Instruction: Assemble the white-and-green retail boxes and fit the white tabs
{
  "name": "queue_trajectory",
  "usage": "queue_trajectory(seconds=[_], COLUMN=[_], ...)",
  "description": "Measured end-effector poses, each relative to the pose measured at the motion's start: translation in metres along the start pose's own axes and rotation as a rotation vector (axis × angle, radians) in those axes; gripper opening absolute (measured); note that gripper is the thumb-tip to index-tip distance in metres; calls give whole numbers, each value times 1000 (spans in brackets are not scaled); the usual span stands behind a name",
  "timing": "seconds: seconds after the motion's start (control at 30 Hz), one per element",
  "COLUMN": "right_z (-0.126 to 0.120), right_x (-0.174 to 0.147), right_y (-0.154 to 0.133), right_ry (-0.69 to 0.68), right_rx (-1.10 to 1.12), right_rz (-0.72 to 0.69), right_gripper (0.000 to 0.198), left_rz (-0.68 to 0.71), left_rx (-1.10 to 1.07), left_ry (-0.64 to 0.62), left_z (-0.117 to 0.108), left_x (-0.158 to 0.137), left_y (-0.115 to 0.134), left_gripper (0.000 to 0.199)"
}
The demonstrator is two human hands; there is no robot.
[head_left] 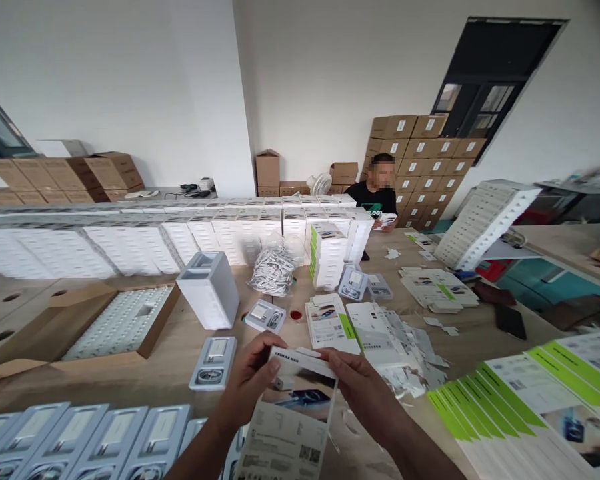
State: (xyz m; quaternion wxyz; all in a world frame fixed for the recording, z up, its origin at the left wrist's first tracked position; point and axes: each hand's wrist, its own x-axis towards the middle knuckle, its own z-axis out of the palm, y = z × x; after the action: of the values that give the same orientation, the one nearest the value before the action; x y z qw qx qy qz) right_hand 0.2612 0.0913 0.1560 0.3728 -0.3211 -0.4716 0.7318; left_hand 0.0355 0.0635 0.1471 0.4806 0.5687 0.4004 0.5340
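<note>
Fingers and thumb of the left hand pinch the upper left corner of a white rectangular cardboard carton with a printed photo panel; those of the right hand pinch its upper right corner. The carton is held tilted above the light wood-toned table, in front of the body. Its interior is hidden; whether it is loaded cannot be told. The step in hand appears to be shaping or folding the carton's top end. Judged from this grip, the next move calls for steady thumb pressure along the top edge, keeping corners square and flap uncreased. A pale plastic tray containing a white block and coiled cable lies near the left hand, untouched.
</note>
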Motion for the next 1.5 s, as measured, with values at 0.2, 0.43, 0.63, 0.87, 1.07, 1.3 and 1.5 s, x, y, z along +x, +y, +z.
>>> queue_trajectory(seconds=[0.2,0.43,0.63,0.87,1.07,1.3,1.5], right_z=[5,-6,-2,2,3,-7,-5], right_x=[-12,-4,-4,-1,8,0,-8], right_y=[3,-9,-12,-22,-21,-20,-21], right_ry=[-46,-20,-54,-27,-92,-180,-208], right_rx=[-430,-752,-796,-761,-279,-132,-507], right_rz=[-298,-334,-424,-268,-101,23,-160], right_gripper=[33,40,35,32,26,34,33], left_rz=[42,267,256,218,500,485,383], left_rx=[24,400,500,829,1150,1158,824], left_ry=[99,-36,-154,-387,-458,-494,-401], left_z=[-2,-11,-14,-12,-15,-11,-10], left_x=[-1,0,3,16,19,9,0], left_y=[-3,7,23,39,43,40,38], left_gripper=[22,19,21,24,31,26,31])
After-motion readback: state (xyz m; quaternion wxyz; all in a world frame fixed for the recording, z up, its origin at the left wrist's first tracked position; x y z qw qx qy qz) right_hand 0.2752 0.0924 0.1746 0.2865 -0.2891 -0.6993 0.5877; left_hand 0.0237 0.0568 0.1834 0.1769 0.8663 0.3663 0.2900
